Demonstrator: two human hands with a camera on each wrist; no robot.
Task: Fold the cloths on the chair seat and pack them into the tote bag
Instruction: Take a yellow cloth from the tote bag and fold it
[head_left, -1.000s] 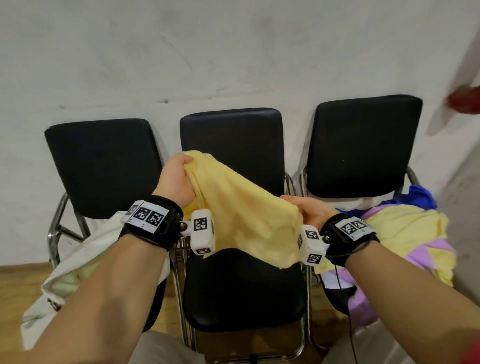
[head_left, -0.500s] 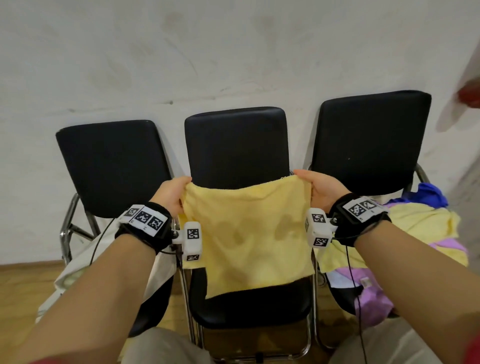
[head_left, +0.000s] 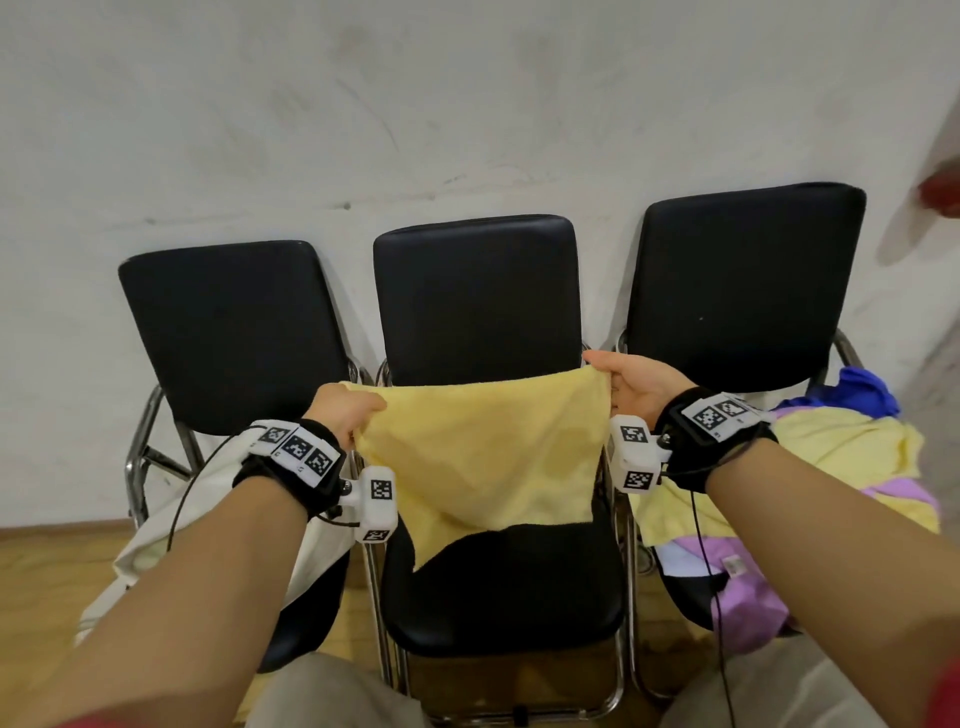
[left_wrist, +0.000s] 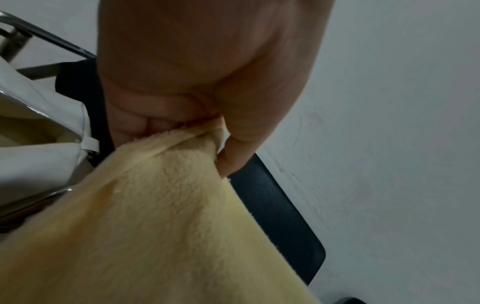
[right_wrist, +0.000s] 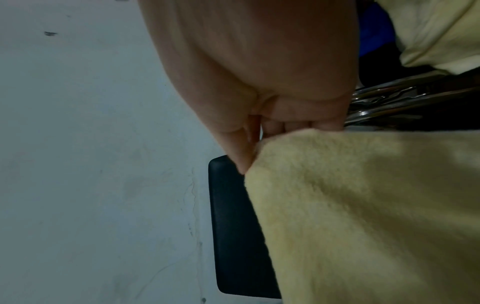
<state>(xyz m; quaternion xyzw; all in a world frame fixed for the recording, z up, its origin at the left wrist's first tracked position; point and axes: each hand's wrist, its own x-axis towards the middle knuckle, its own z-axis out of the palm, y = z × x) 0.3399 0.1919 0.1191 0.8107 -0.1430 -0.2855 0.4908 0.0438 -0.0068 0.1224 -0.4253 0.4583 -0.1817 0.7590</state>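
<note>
Against the white wall (head_left: 467, 104) stand 3 black chairs (head_left: 478, 296). My left hand (head_left: 345, 410) and right hand (head_left: 636, 387) each pinch a top corner of the yellow cloth (head_left: 483, 457) at frame center; I'd keep it taut and level before folding.

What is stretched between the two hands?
The yellow cloth, pinched by left hand and right hand over the middle chair, seen in head view.

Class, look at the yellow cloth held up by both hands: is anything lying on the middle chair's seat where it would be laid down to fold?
Nothing visible: the yellow cloth hangs over the middle chair's seat, which shows bare below it.
</note>
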